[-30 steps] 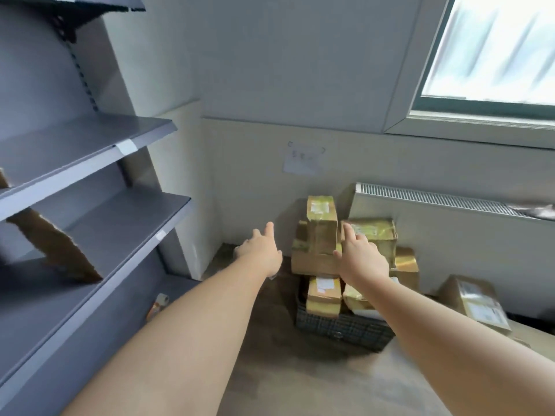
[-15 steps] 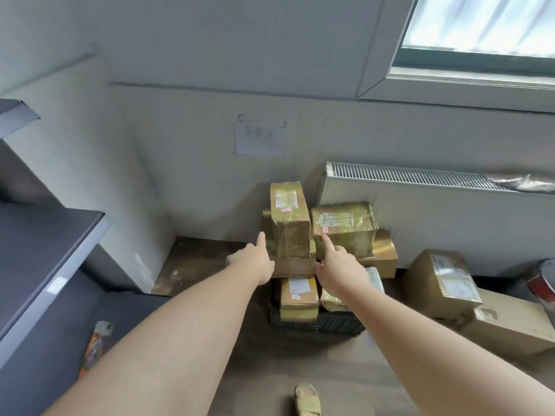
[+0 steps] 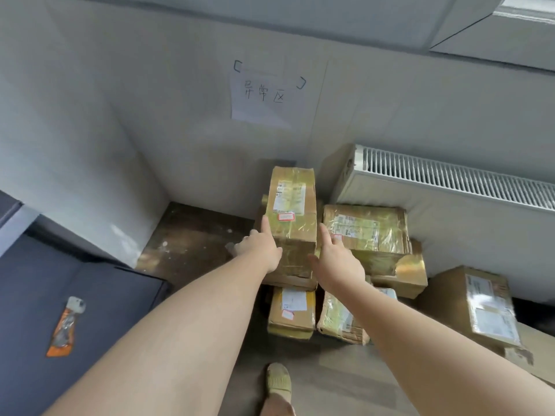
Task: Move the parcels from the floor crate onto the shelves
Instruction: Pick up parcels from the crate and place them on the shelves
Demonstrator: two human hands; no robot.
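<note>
A pile of taped cardboard parcels stands on the floor against the wall. The tall top parcel [image 3: 291, 211] with a white label stands upright on the pile. My left hand [image 3: 261, 247] lies against its left side, thumb up and fingers straight. My right hand [image 3: 336, 259] is at its right side with straight fingers, next to a wider labelled parcel [image 3: 365, 228]. Two smaller parcels [image 3: 291, 312] sit below; the crate under them is hidden. The grey bottom shelf [image 3: 99, 298] lies at the left.
A white radiator [image 3: 450, 187] runs along the right wall. More boxes [image 3: 483, 304] sit on the floor at the right. An orange tool [image 3: 64, 325] lies on the bottom shelf. A paper sign [image 3: 264, 94] hangs on the wall. My foot [image 3: 279, 382] stands before the pile.
I have stepped closer and looked down; the upper shelves have left the view. Both hands have reached forward to either side of the top parcel.
</note>
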